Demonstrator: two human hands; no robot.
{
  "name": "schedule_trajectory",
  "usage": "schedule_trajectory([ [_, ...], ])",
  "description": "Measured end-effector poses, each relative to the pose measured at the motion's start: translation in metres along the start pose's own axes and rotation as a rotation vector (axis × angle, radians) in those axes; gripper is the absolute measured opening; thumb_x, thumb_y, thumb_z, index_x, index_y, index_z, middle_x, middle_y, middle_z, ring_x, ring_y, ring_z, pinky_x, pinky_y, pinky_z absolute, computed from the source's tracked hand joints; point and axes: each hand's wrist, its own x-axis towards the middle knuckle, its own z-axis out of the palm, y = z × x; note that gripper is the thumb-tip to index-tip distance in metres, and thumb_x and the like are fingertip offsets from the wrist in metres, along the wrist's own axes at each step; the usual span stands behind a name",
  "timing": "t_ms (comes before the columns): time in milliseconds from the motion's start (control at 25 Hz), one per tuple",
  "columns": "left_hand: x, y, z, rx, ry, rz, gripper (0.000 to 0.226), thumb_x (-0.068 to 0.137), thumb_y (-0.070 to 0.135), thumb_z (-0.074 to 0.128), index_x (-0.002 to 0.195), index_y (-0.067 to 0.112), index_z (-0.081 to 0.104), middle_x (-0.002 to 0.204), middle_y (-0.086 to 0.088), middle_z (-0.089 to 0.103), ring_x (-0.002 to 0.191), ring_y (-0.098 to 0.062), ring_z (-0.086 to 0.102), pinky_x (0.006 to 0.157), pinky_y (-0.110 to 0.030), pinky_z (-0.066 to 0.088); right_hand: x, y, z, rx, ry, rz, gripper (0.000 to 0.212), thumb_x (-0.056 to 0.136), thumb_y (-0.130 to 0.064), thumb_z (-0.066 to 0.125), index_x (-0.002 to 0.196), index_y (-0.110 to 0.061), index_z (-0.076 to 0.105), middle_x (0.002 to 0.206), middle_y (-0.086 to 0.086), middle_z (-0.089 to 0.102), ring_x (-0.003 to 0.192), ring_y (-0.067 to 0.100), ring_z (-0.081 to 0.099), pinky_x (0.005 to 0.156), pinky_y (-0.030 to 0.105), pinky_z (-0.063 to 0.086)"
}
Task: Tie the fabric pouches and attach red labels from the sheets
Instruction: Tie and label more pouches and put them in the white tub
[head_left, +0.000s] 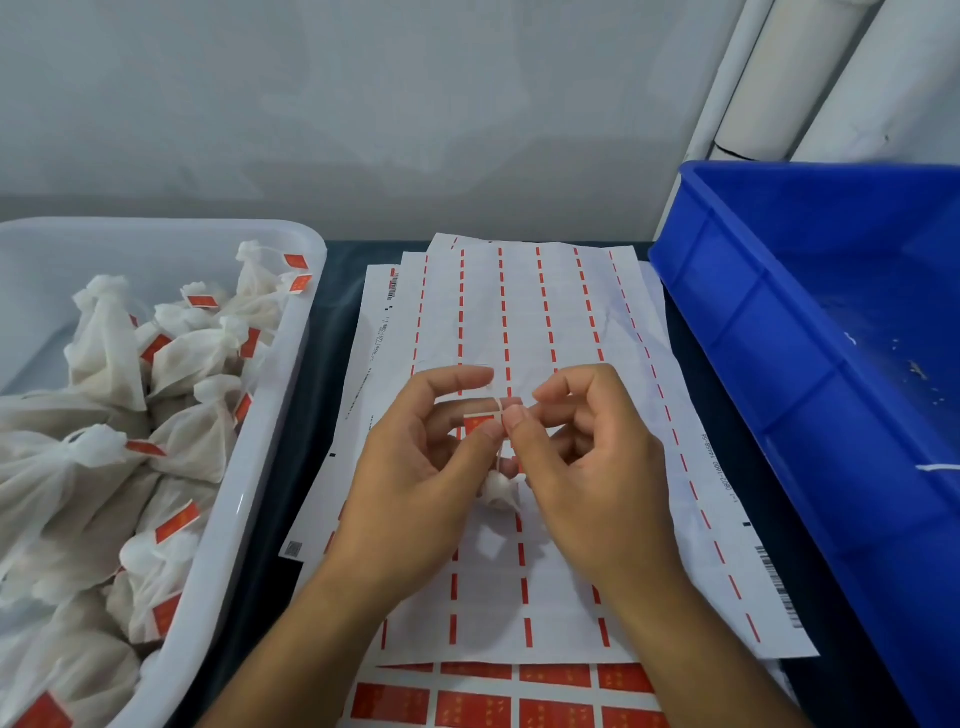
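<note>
Nearest to me, at the bottom edge of the desk (322, 364), lies the full sheet of red labels (478, 709), kept close so I can peel the next one without reaching. On top of it, running away from me, are the used backing sheets (566, 322), stripped down to thin red dashes; I leave them spread as a clean work surface.

Just above those sheets my two hands meet. My left hand (415, 467) pinches a red label (477, 423) between thumb and forefinger, the other fingers fanned loosely upward. My right hand (582, 457) pinches the white string (500, 410) right beside it, thumb tip nearly touching the left thumb. I hold both so close because the label has to fold over the string, and that takes fine fingertip pressure from each side. Whether the label is already stuck down I cannot quite tell; the fingers cover most of it.

The pouch (498, 493) I am working on hangs just below my fingertips, between the two palms, its gathered neck pointing up toward the string. It looks tied already.

Further left, the white tub (270, 415) holds the finished pouches (171, 395), each with a red tag, within easy tossing range. To the right stands the blue crate (779, 312), and behind everything a pale wall (363, 104).
</note>
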Motion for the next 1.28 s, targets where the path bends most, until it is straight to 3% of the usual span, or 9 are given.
schedule_trajectory([
  [160, 0.0, -0.004, 0.0, 0.043, 0.027, 0.012, 0.033, 0.099, 0.021, 0.066, 0.126, 0.037, 0.055, 0.1, 0.009, 0.079, 0.086, -0.016, 0.078, 0.073, -0.018, 0.059, 0.004, 0.001, -0.006, 0.026, -0.128, 0.065, 0.024, 0.093, -0.046, 0.064, 0.115, -0.041, 0.059, 0.099, -0.024, 0.069, 0.079, -0.001, 0.071, 0.061, 0.012, 0.054],
  [320, 0.0, -0.005, -0.001, 0.071, 0.002, 0.012, 0.039, 0.1, 0.017, 0.065, 0.129, 0.039, 0.051, 0.099, 0.008, 0.079, 0.087, -0.018, 0.077, 0.079, -0.024, 0.062, 0.006, 0.003, -0.01, 0.042, -0.222, 0.053, 0.015, 0.096, -0.036, 0.068, 0.107, -0.045, 0.064, 0.109, -0.031, 0.066, 0.096, -0.004, 0.065, 0.067, 0.008, 0.052],
  [640, -0.002, -0.005, 0.0, 0.141, 0.013, 0.022, 0.043, 0.098, 0.023, 0.068, 0.131, 0.043, 0.049, 0.098, 0.011, 0.077, 0.083, -0.017, 0.076, 0.073, -0.024, 0.062, 0.008, 0.004, -0.011, 0.083, -0.251, 0.035, 0.003, 0.099, -0.029, 0.064, 0.101, -0.032, 0.064, 0.111, -0.023, 0.066, 0.102, 0.005, 0.067, 0.077, 0.016, 0.057],
  [920, -0.004, -0.005, 0.004, 0.302, -0.01, 0.044, 0.054, 0.088, 0.031, 0.077, 0.127, 0.054, 0.048, 0.114, 0.029, 0.059, 0.095, -0.011, 0.07, 0.076, -0.02, 0.061, 0.007, 0.003, -0.01, 0.101, -0.114, 0.023, 0.01, 0.1, -0.026, 0.064, 0.098, -0.036, 0.062, 0.094, -0.025, 0.066, 0.097, 0.002, 0.066, 0.076, 0.01, 0.052],
  [1120, -0.009, -0.004, 0.015, 0.178, 0.142, 0.164, 0.048, 0.086, 0.022, 0.077, 0.118, 0.046, 0.05, 0.107, 0.019, 0.058, 0.078, -0.021, 0.07, 0.061, -0.026, 0.059, 0.001, -0.001, -0.003, 0.238, 0.065, 0.06, 0.013, 0.095, -0.019, 0.072, 0.095, -0.032, 0.069, 0.088, -0.019, 0.073, 0.088, 0.005, 0.072, 0.071, 0.013, 0.055],
  [1280, -0.008, -0.002, 0.017, 0.273, 0.247, 0.269, 0.024, 0.091, 0.028, 0.078, 0.104, 0.039, 0.062, 0.105, 0.013, 0.06, 0.08, -0.019, 0.07, 0.06, -0.02, 0.056, -0.002, -0.004, 0.001, 0.334, 0.116, 0.081, 0.011, 0.093, -0.019, 0.075, 0.098, -0.026, 0.068, 0.087, -0.012, 0.074, 0.085, 0.009, 0.073, 0.071, 0.013, 0.055],
])
